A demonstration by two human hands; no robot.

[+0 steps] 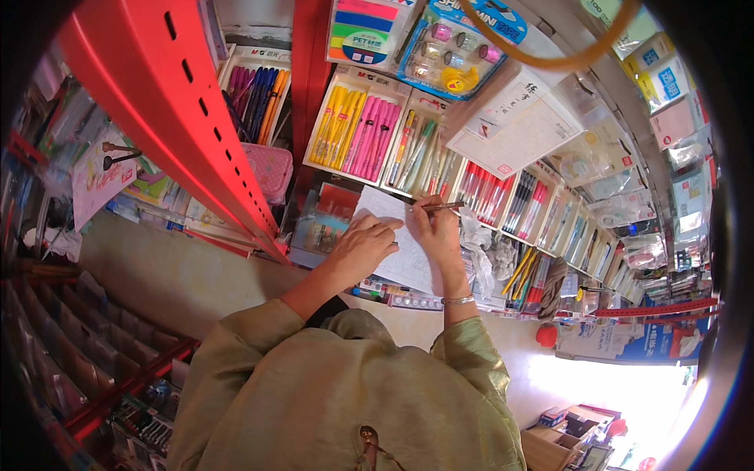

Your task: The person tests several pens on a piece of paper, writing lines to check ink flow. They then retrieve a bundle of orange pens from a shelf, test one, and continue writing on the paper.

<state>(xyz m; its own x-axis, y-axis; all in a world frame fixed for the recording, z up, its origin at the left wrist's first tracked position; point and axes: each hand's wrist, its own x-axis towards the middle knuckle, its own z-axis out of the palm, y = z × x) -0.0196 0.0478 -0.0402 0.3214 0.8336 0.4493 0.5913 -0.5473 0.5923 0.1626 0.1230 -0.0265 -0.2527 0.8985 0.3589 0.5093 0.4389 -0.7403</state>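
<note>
A white sheet of paper (406, 262) with faint line drawing or writing lies before me on the shelf. My left hand (366, 244) rests on its left part, fingers apart and the index finger stretched to the right. By its fingertips shows a small dark spot that I cannot make out. At the sheet's upper right, my right hand (439, 232) grips a dark slim pen (445, 206), which lies nearly level with its tip towards the left. Crumpled clear plastic wrapping (476, 247) lies just right of that hand.
Behind the sheet stand trays of yellow pens (337, 126), pink pens (372, 138) and red pens (483, 191). A boxed pad (515, 126) leans over them. A red perforated upright (177, 112) rises on the left. Yellow pencils (518, 271) lie at the right.
</note>
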